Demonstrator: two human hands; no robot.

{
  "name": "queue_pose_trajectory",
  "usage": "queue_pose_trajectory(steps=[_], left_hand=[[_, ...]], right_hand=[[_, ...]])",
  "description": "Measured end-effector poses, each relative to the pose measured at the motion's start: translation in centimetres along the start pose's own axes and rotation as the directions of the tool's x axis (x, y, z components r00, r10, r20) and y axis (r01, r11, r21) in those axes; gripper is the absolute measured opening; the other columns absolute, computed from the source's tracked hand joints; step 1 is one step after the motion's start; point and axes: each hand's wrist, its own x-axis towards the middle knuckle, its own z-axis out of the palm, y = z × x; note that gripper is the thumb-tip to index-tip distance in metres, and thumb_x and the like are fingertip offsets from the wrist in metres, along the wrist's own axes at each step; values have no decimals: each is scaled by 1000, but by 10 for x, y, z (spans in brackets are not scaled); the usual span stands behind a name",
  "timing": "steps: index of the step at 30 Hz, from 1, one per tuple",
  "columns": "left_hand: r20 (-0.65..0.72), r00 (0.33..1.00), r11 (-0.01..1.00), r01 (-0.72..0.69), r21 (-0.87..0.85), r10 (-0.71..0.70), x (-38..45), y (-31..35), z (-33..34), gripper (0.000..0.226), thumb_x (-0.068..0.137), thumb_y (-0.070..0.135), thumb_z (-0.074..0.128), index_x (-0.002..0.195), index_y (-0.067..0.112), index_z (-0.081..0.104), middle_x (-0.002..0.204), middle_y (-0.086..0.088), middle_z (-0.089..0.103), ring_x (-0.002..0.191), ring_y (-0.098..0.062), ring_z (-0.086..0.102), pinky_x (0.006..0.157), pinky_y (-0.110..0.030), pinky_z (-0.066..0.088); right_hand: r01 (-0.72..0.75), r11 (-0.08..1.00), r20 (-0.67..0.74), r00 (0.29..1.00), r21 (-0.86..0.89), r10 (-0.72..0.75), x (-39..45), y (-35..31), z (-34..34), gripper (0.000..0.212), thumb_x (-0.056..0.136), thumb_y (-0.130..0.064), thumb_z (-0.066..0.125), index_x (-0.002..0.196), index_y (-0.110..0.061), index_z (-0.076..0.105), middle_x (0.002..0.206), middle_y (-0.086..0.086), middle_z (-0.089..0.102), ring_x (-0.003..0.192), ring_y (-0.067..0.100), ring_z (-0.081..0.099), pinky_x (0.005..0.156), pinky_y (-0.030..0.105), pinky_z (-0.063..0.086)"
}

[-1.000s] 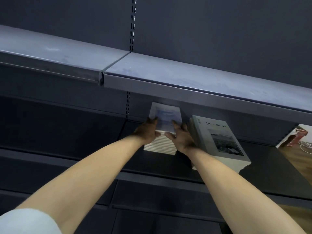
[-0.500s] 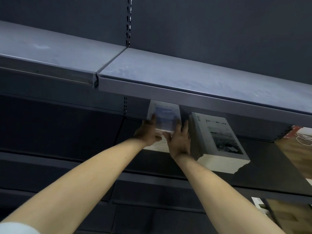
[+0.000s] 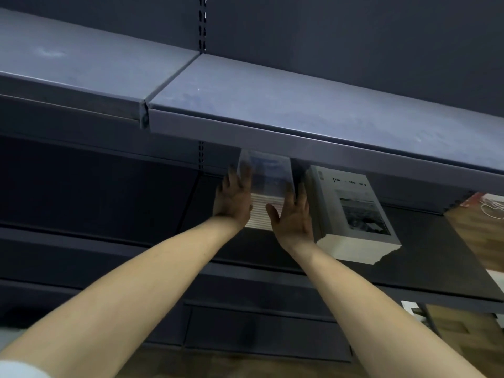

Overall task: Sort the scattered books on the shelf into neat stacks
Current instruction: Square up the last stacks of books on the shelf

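Head view
Left hand (image 3: 234,197): arm stretched out, flat fingers pressing the left side of a small stack of books (image 3: 266,186).
Right hand (image 3: 296,215): fingers straight against the stack's right side.
Stacks: two on the middle shelf (image 3: 436,257); the bigger stack (image 3: 354,211) sits just right of the right hand.
Shelves: an upper shelf (image 3: 300,105) hangs over both stacks.

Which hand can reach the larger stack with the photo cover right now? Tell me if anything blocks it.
Probably the right hand, yes: it lies flat against the small stack, right beside the larger stack, with only a narrow dark gap between them.
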Motion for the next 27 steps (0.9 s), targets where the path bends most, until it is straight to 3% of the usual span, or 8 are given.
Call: queue_pose_trajectory(steps=[3, 8, 11, 16, 20, 22, 24, 27], left_hand=[[2, 1000, 998, 27, -48, -27, -19, 2, -4, 103, 92, 31, 62, 151, 26, -22, 160, -16, -16, 148, -36, 3, 117, -47, 20], [-3, 994, 921, 102, -377, -111, -38, -18, 10, 92, 93, 42, 59, 150, 43, -14, 162, -2, -5, 146, -26, 19, 108, -41, 39], [-125, 992, 898, -56, -436, 1, -33, -30, 16, 77, 97, 39, 54, 149, 52, -1, 161, 5, 1, 145, -17, 20, 105, -28, 32], [-211, 956, 927, -260, -270, 206, -5, -31, 24, 59, 98, 42, 47, 150, 47, 19, 161, 2, 13, 146, -16, 19, 113, -33, 31], [-206, 949, 865, -303, -399, 237, 16, -19, 34, 46, 100, 30, 51, 145, 26, 43, 138, 19, 35, 109, 30, 36, 95, -3, 35], [-210, 956, 850, -279, -446, 204, 23, -20, 44, 43, 100, 26, 51, 142, 19, 48, 124, 22, 39, 97, 26, 44, 81, 7, 30], [-238, 952, 864, -280, -419, 193, 28, -22, 49, 39, 98, 35, 51, 137, 31, 51, 116, 34, 45, 96, 26, 44, 78, 8, 28], [-236, 956, 880, -259, -397, 175, 26, -22, 44, 39, 97, 37, 51, 135, 29, 55, 129, 18, 52, 94, 26, 39, 76, 9, 25]], right_hand=[[41, 999, 0, 999, 11, -41, -8, 5, -10, 74, 98, -50, 43, 156, -31, 0, 163, 8, -5, 150, 27, 3, 118, 45, 22], [75, 984, -32, 997, 159, -71, -3, 25, -11, 72, 96, -50, 49, 154, -37, 10, 162, 5, 5, 149, 26, 11, 116, 38, 23], [209, 968, -3, 978, 140, -211, 12, 36, -8, 70, 94, -53, 50, 154, -39, 16, 163, 3, 5, 148, 20, 8, 114, 20, 8], [357, 933, -126, 925, -38, -359, 34, 30, 0, 63, 94, -53, 51, 150, -29, 36, 161, 8, 21, 142, 16, 24, 92, -8, -14], [267, 961, -106, 956, -78, -274, 32, 28, 19, 61, 99, -50, 41, 154, -29, 24, 163, 13, 3, 148, 23, 8, 82, -7, -26], [269, 956, -148, 947, -116, -285, 31, 29, 26, 60, 100, -49, 40, 154, -28, 23, 162, 13, 7, 144, 22, 15, 90, -4, -20], [275, 950, -170, 939, -149, -298, 34, 30, 31, 60, 99, -53, 37, 154, -30, 24, 160, 9, 13, 140, 20, 27, 106, 7, 7], [270, 952, -141, 947, -144, -290, 38, 28, 30, 60, 97, -56, 37, 151, -33, 28, 160, 6, 17, 138, 20, 35, 105, 20, 25]])
